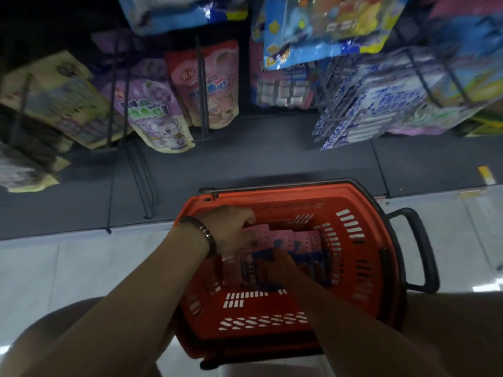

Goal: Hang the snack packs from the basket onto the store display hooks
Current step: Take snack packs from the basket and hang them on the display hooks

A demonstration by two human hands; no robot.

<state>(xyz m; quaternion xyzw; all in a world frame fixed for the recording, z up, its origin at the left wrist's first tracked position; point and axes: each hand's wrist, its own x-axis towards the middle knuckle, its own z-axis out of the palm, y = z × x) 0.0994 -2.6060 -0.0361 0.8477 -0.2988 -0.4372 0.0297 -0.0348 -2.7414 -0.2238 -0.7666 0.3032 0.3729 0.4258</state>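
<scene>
An orange plastic basket [351,221] stands on the floor below me. Inside it lie several pink and blue snack packs [302,242]. Both my hands reach down into the basket. My left hand [231,229], with a dark bracelet at the wrist, grips the pink top edges of the packs on the left side. My right hand [275,265] lies among the packs lower down, its fingers curled on them; the fingertips are hidden. Display hooks [202,85] with hanging packs run along the shelf front above the basket.
Purple, pink, yellow and blue-white snack bags [152,110] hang in rows on the hooks. A dark base shelf [245,159] lies between the hooks and the basket. The basket's black handle [419,248] sticks out to the right. Pale floor tiles surround the basket.
</scene>
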